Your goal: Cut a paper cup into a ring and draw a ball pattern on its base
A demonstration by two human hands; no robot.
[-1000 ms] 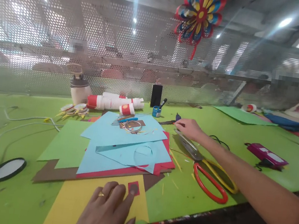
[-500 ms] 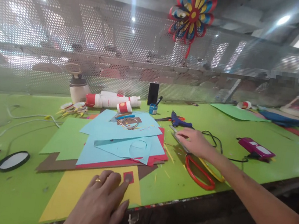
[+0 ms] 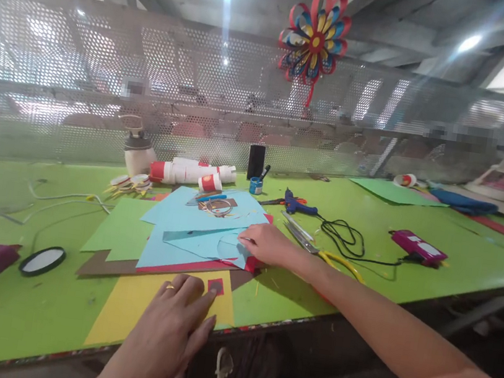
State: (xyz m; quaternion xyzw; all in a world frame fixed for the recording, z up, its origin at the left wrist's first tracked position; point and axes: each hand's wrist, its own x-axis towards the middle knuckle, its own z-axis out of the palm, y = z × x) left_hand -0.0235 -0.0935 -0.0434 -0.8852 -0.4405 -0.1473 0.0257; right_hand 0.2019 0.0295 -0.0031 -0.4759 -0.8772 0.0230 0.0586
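Observation:
My left hand (image 3: 171,325) lies flat with fingers stretched on a yellow paper sheet (image 3: 132,303) at the table's near edge, fingertips beside a small red square (image 3: 216,286). A ring shows on one finger. My right hand (image 3: 265,245) rests on the right edge of a stack of light blue paper sheets (image 3: 194,231) over a red sheet, fingers curled at the paper's edge. Whether they pinch the paper is unclear. Large scissors (image 3: 318,251) with red and yellow handles lie just right of that hand.
A green table (image 3: 409,273) carries a blue glue gun (image 3: 296,206) with black cord, a pink device (image 3: 417,246), white-and-red rolls (image 3: 188,172), a small blue pot (image 3: 256,185), a black-rimmed oval (image 3: 42,261), green and brown paper. Perforated metal screen behind; a paper flower (image 3: 314,38) hangs above.
My right hand left the glue gun and scissors area and moved left onto the blue paper stack. The left hand stayed on the yellow sheet. The view shifted slightly.

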